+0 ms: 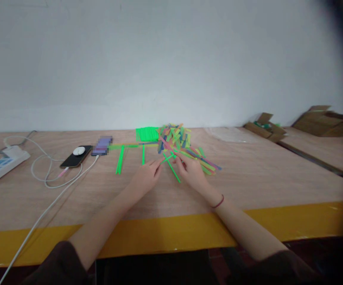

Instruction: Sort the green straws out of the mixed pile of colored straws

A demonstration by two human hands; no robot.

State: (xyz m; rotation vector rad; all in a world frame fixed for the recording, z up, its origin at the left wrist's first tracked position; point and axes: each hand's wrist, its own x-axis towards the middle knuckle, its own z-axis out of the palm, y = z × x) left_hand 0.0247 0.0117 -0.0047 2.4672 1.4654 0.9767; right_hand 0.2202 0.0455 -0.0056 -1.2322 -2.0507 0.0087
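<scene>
My left hand (146,174) is closed in a pinch on the left end of a thin green stick (167,158). At its other end, my right hand (193,174) pinches the same stick, fingertips partly hidden. A second green stick (174,172) slants beneath it between the hands, crossing it in view; whether the two touch, I cannot tell. Left of my left hand lie a pair of green sticks (120,160) and an upright-lying green strip (143,154). Just beyond my hands is a heap of short coloured strips (175,136), with longer coloured strips (208,164) beside my right hand.
A row of green sticks (147,134) lies by the wall. To the left are a black phone (73,159) with a white earbud case (79,151), a blurred purple phone (102,145), white cables and a power strip (5,165). Cardboard boxes (322,122) stand far right.
</scene>
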